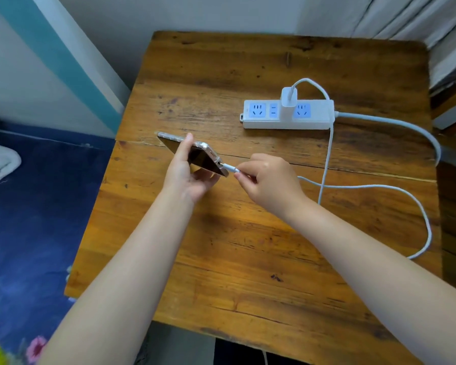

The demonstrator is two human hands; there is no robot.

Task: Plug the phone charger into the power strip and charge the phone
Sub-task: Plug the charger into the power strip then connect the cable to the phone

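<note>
A white power strip [287,121] lies on the wooden table [248,259], and a white charger block [289,97] sits plugged into its middle socket. From the block a white cable [379,186] loops across the right side of the table. My left hand [186,171] holds a dark phone [203,157] in a clear case, tilted above the table. My right hand [267,181] pinches the cable's plug [229,168], which sits at the port on the phone's bottom edge. How deep the plug sits cannot be told.
The strip's thick grey cord [395,125] runs off the right edge of the table. A blue flowered bedspread [32,219] lies to the left, below the table. Walls close in behind, and pale curtains [406,17] hang at the back right.
</note>
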